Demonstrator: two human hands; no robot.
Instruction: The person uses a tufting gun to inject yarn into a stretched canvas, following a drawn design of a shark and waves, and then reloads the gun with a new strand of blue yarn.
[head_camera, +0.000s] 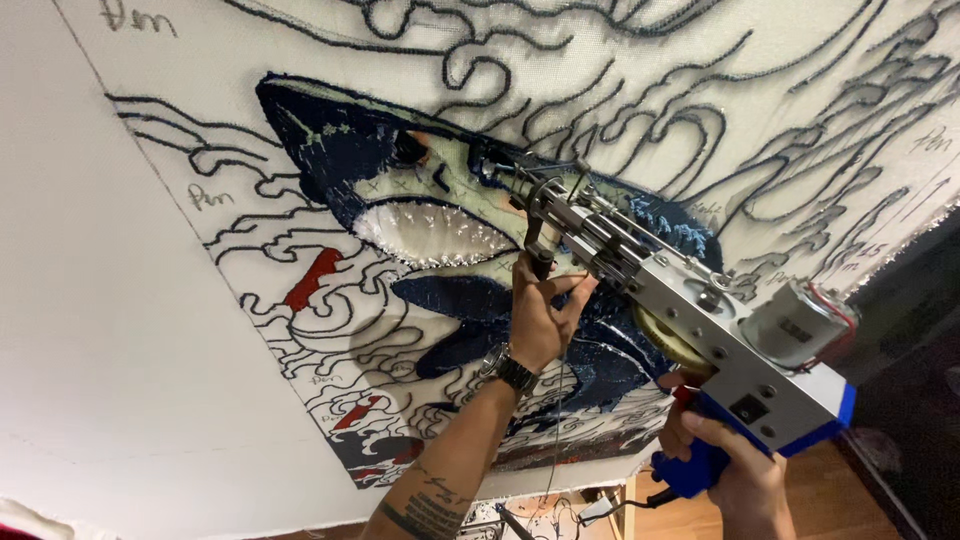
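Hands both grip the tufting gun (690, 330): your left hand (540, 315) is closed around its front handle, your right hand (735, 470) is wrapped on the blue rear grip, needle tip pressed against the shark-design cloth (420, 190).

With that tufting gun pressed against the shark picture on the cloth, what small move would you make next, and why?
Probably guide the tufting gun a little further along the shark's pale jaw. Its needle tip sits at the edge of that pale patch, beside the dark blue fill. The left hand grips the front handle and the right hand the blue rear grip, so both can steer.
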